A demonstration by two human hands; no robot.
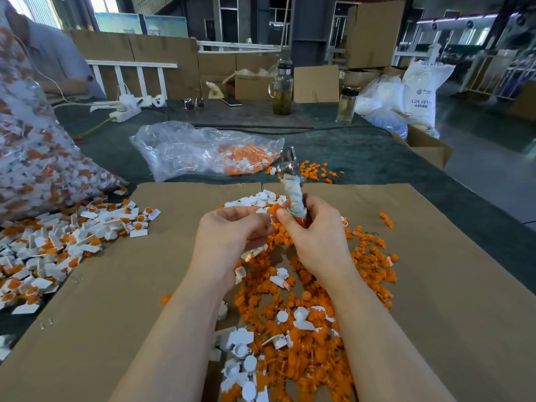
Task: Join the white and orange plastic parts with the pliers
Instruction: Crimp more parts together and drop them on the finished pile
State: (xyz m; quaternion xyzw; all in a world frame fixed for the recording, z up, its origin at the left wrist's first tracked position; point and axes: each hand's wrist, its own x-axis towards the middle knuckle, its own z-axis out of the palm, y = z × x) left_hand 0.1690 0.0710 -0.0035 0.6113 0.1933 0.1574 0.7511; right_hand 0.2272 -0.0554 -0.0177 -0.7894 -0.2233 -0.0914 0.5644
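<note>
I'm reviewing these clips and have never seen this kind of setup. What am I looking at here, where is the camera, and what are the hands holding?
There is no machine: a person wears a camera on the head, looking down at their own arms. The right hand holds pliers by the wrapped handles, head pointing up, and pinches an orange part. The left hand holds a white part against it. Loose orange and white parts lie on cardboard; joined pieces are heaped to the left.
</note>
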